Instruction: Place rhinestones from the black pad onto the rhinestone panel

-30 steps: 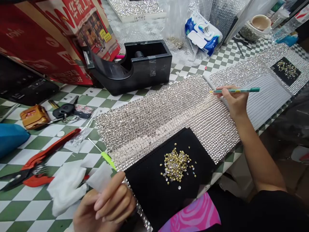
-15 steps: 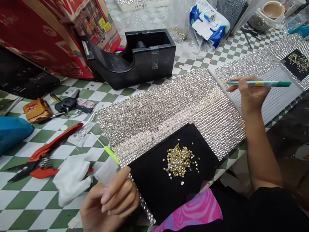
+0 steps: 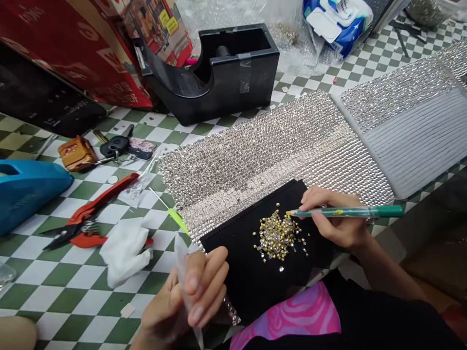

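Note:
My right hand (image 3: pixel 337 218) is closed around a green pencil-shaped pen (image 3: pixel 379 211) with a yellow tip. That tip is at the upper right edge of a pile of gold-backed rhinestones (image 3: pixel 275 238), but contact cannot be made out. The pile lies on a black pad (image 3: pixel 237 257). My left hand (image 3: pixel 197 287) pinches a thin, translucent white strip (image 3: pixel 181 257) near the pad's left edge. Behind the pad stretches a sheet of rhinestones (image 3: pixel 248 150), with a pale band (image 3: pixel 233 197) running along it.
A black tape dispenser (image 3: pixel 233 78) stands behind the sheet. To the left lie red-handled pruning shears (image 3: pixel 98 209), a crumpled white tissue (image 3: pixel 126 250), a green-handled pick (image 3: pixel 177 218) and keys (image 3: pixel 116 146). At right is a ridged pale panel (image 3: pixel 419 141). Part of another person's limb (image 3: pixel 16 333) shows lower left.
My right hand has moved the pen down and left from the sheet's right end to the rhinestone pile. My left hand has turned the white strip more upright. The view has shifted right.

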{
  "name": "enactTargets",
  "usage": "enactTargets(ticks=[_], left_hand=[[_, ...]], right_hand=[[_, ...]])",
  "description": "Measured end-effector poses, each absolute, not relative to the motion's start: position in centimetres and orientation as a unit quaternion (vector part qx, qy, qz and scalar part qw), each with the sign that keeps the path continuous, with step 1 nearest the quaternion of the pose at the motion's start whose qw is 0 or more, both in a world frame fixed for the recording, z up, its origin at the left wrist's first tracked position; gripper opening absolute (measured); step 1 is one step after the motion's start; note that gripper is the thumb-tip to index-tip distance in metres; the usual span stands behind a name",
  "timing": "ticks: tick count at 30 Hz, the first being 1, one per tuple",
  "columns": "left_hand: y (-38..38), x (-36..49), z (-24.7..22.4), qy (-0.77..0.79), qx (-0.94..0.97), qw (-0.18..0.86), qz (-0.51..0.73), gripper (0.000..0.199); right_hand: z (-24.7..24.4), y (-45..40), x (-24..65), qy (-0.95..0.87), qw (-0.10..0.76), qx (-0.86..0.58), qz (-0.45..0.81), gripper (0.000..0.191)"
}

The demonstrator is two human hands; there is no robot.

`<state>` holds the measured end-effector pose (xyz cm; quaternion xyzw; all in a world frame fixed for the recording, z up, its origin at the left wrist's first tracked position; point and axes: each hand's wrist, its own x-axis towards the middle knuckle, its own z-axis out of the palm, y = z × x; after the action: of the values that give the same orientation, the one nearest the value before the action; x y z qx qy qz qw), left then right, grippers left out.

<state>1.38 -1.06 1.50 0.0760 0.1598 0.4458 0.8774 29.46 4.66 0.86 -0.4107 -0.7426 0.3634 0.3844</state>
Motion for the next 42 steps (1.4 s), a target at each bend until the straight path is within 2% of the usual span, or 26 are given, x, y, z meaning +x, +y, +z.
enactTargets(ticks=[8, 14, 18, 26, 29, 33, 35, 38, 42], left_hand=[[-1.1, 1.5, 1.4, 0.160, 0.078, 0.867, 0.466, 0.009], [-1.2, 1.5, 1.3, 0.180, 0.067, 0.865, 0.464, 0.029], [-1.1, 1.5, 1.3, 0.172, 0.067, 0.863, 0.471, 0.032], [-0.8, 1.6, 1.8, 0.142, 0.037, 0.876, 0.459, 0.048], [-0.6, 1.7, 2.2, 0.117, 0.024, 0.884, 0.453, 0.055], [-0.2, 1.8, 2.6, 0.100, 0.010, 0.890, 0.444, 0.059], [-0.2, 1.9, 2.5, 0.105, 0.013, 0.891, 0.441, 0.060], [-0.3, 1.8, 2.2, 0.119, 0.015, 0.888, 0.444, 0.057], [-0.4, 1.8, 2.2, 0.115, 0.022, 0.886, 0.450, 0.056]], right_hand=[[0.3, 4.9, 29.5, -0.745, 0.388, -0.396, 0.370, 0.017], [0.6, 5.0, 29.3, -0.766, 0.371, -0.381, 0.361, 0.018], [0.5, 5.1, 29.4, -0.770, 0.362, -0.380, 0.362, 0.018], [0.4, 4.8, 29.3, -0.724, 0.397, -0.418, 0.380, 0.018], [1.2, 5.3, 29.5, -0.671, 0.465, -0.450, 0.362, 0.017], [2.8, 7.1, 31.1, -0.578, 0.616, -0.482, 0.233, 0.014], [3.4, 7.9, 32.0, -0.562, 0.632, -0.493, 0.206, 0.014], [3.6, 7.8, 32.5, -0.587, 0.590, -0.501, 0.237, 0.014], [3.3, 6.4, 31.1, -0.709, 0.418, -0.480, 0.303, 0.023]])
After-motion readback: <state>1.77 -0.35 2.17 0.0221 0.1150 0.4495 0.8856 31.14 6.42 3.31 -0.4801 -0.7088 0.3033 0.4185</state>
